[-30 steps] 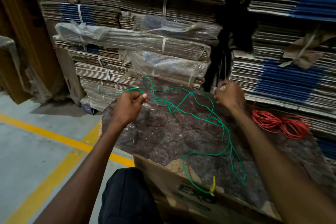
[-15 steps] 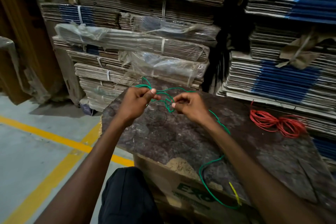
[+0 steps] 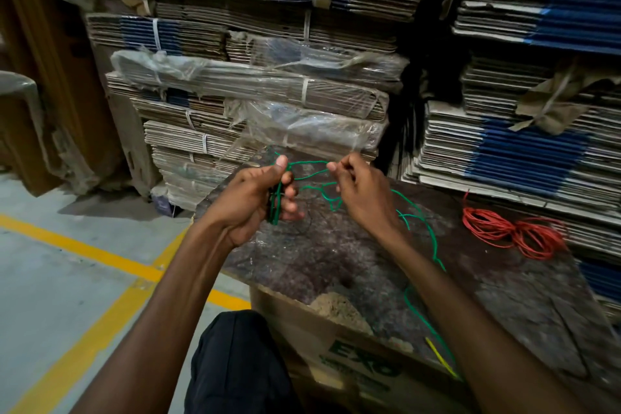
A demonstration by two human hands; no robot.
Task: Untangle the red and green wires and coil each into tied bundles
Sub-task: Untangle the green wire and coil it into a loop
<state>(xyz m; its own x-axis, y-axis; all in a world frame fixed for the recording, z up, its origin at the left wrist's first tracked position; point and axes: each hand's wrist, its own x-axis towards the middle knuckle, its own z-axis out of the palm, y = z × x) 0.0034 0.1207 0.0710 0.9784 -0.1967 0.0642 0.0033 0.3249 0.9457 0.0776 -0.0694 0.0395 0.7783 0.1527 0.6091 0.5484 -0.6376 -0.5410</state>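
My left hand [image 3: 255, 193] is closed around a small coil of the green wire [image 3: 420, 222], with several loops bunched in its fist above the dark board [image 3: 336, 255]. My right hand [image 3: 361, 193] pinches the same green wire a short way to the right. A strand runs between the two hands. The rest of the green wire trails down the board under my right forearm to a yellow-tipped end [image 3: 440, 358] near the front edge. The red wire [image 3: 510, 232] lies apart as a loose bundle at the board's right side.
The board rests on a cardboard box [image 3: 353, 363] printed with green letters. Stacks of flattened cartons [image 3: 268, 84], some wrapped in plastic, rise right behind the board and to the right. At the left is grey floor with yellow lines [image 3: 94, 252]. My dark-clothed knee [image 3: 235, 363] is below.
My left hand has gathered more green loops into its fist. My right hand slid right along the wire and rose. The trailing green wire has been drawn in, and less lies on the board.
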